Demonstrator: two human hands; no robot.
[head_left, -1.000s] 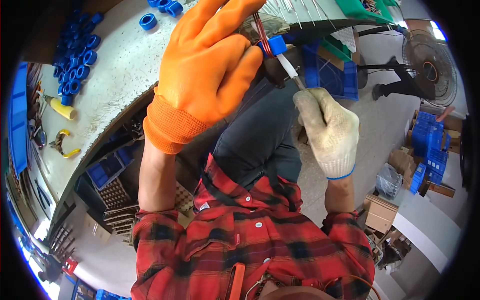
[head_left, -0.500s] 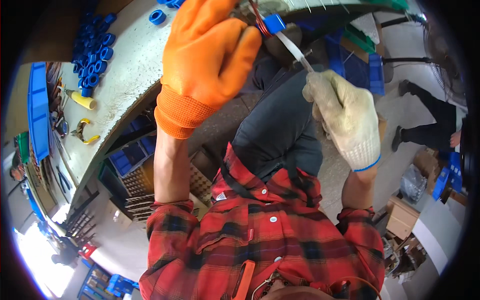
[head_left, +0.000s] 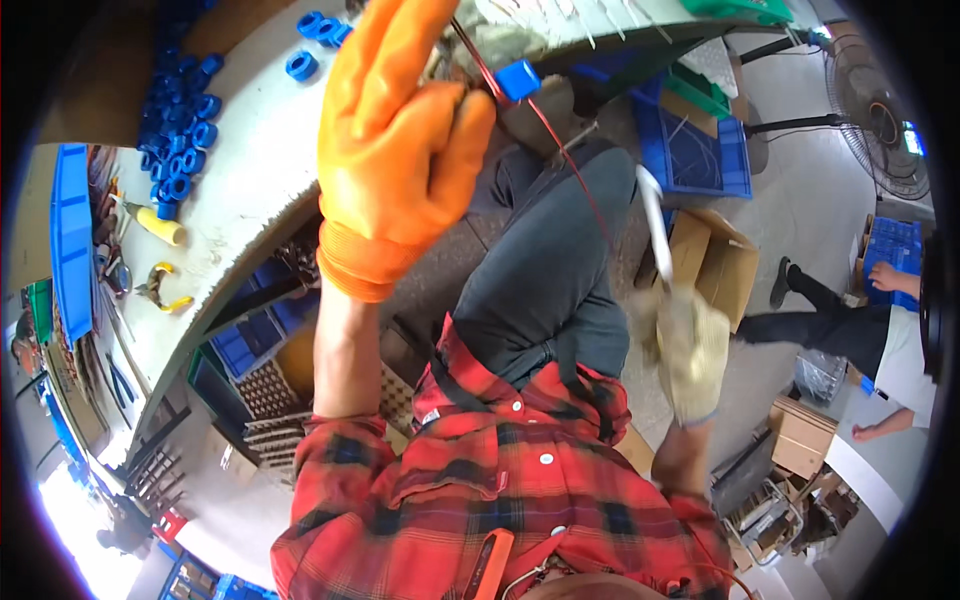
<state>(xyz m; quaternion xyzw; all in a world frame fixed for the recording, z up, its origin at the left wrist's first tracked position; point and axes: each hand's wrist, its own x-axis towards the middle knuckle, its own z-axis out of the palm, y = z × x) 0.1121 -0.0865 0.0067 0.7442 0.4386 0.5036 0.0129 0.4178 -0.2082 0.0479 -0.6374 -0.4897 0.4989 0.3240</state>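
My left hand [head_left: 400, 150], in an orange glove, is raised at the edge of the grey workbench [head_left: 250, 200]. It pinches a small blue ring-shaped part [head_left: 520, 78]. A thin red wire [head_left: 570, 160] runs down from that part over my grey trousers. My right hand [head_left: 690, 350], in a cream knitted glove, is lower at the right and blurred by motion. It grips a white flat strip-like tool [head_left: 652, 215] that points up toward the wire. The two hands are well apart.
Several blue rings [head_left: 180, 130], a yellow-handled tool [head_left: 160, 225] and pliers [head_left: 160, 290] lie on the bench. Blue crates [head_left: 700, 150] and an open cardboard box [head_left: 710, 260] stand on the floor at the right. Farther right are a fan [head_left: 880, 120] and a seated person [head_left: 880, 330].
My right hand has pulled down and to the right, away from the blue part, drawing the white tool along. My left hand stays raised at the bench edge.
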